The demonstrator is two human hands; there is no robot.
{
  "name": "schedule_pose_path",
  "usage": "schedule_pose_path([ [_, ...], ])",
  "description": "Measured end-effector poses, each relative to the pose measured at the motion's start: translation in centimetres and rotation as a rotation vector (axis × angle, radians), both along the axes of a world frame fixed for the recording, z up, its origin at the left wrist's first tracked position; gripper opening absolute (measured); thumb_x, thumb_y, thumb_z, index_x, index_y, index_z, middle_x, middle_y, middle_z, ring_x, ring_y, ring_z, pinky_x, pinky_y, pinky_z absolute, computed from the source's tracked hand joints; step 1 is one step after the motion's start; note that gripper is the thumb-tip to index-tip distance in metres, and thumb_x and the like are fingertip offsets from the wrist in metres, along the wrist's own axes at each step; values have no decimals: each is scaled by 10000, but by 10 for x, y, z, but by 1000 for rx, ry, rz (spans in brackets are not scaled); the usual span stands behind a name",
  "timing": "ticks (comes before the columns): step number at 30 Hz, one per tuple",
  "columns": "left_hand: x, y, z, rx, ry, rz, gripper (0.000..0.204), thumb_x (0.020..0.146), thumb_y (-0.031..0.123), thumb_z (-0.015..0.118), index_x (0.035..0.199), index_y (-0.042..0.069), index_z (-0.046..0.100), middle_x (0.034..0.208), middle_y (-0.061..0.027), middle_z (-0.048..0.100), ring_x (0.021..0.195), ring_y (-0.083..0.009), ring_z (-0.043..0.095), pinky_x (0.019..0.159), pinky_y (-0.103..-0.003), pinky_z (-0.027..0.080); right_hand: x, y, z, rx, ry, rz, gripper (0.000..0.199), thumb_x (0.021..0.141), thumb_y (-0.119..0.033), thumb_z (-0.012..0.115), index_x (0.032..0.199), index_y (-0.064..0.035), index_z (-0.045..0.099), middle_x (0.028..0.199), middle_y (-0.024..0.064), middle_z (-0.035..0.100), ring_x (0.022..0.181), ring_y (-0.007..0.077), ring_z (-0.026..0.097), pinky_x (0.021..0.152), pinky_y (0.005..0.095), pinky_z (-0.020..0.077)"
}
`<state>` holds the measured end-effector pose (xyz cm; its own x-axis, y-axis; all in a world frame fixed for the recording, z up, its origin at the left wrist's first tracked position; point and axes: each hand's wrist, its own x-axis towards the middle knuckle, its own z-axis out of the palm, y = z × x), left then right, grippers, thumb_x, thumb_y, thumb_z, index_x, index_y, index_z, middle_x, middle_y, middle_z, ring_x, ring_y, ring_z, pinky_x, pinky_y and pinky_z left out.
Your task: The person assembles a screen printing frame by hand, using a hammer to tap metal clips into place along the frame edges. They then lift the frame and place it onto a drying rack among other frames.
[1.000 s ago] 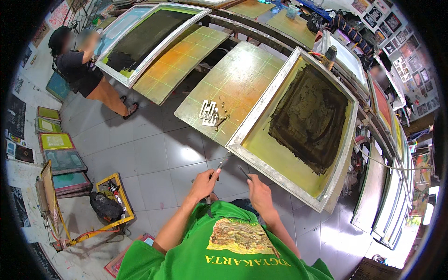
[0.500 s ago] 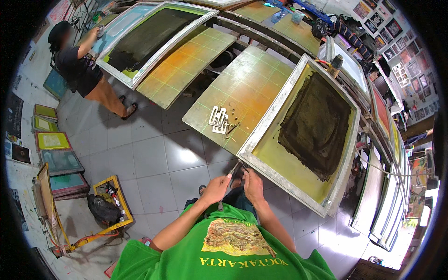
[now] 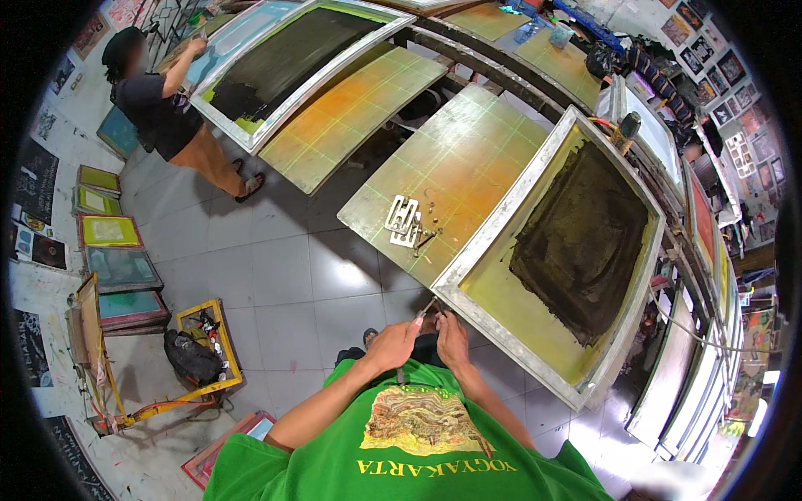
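My left hand (image 3: 394,344) and my right hand (image 3: 452,339) are close together in front of my green shirt, just below the near left corner of a large silver screen-printing frame (image 3: 510,346). The fingers of my left hand are closed around a thin metal tool (image 3: 428,307) that points up toward that corner; its kind is too small to tell. My right hand's fingers are curled, and what they grip is mostly hidden. A dark coated area covers the middle of the frame's yellowish mesh (image 3: 483,288). White slotted metal brackets (image 3: 403,215) and several bolts (image 3: 426,237) lie on the board (image 3: 451,142) beside it.
At the far left a person (image 3: 159,104) in dark clothes works over a blue screen (image 3: 242,37). Another dark-coated screen (image 3: 301,58) is next to it. Coloured frames (image 3: 121,267) lean along the left wall. A yellow frame (image 3: 236,355) with a black bag (image 3: 192,357) stands on the tiles.
The view has shifted slightly, so the scene sits a little farther right and lower. My hands stay near the frame corner, with the thin tool tilted a bit differently. The other person's arm has moved.
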<state>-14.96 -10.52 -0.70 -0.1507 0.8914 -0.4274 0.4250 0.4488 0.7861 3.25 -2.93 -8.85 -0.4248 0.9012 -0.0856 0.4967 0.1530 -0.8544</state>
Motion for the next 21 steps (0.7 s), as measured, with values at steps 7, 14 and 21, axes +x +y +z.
schedule_pose_path([
  [7, 2, 2, 5, -52, -7, -12, 690, 1176, 482, 303, 997, -58, 695, 995, -356, 721, 981, -580, 670, 911, -624, 512, 2, 9, -48, 82, -129, 29, 285, 1143, -156, 498, 1359, 0, 597, 1030, 215, 705, 967, 390, 696, 882, 477, 548],
  [14, 7, 3, 14, -152, 79, 30, 662, 1170, 479, 309, 1048, -19, 728, 1032, -340, 745, 1018, -575, 693, 958, -645, 524, 7, 8, 2, -22, -129, -84, 264, 1101, -211, 616, 1272, -40, 720, 1087, 213, 765, 1006, 414, 733, 918, 489, 572],
  [21, 7, 1, 11, -103, 58, 46, 633, 1175, 466, 314, 1077, 7, 739, 977, -340, 742, 965, -580, 697, 916, -649, 540, 11, 1, 81, 549, -201, -53, 189, 1055, -213, 684, 1114, -56, 771, 946, 162, 781, 827, 403, 747, 766, 479, 589],
])
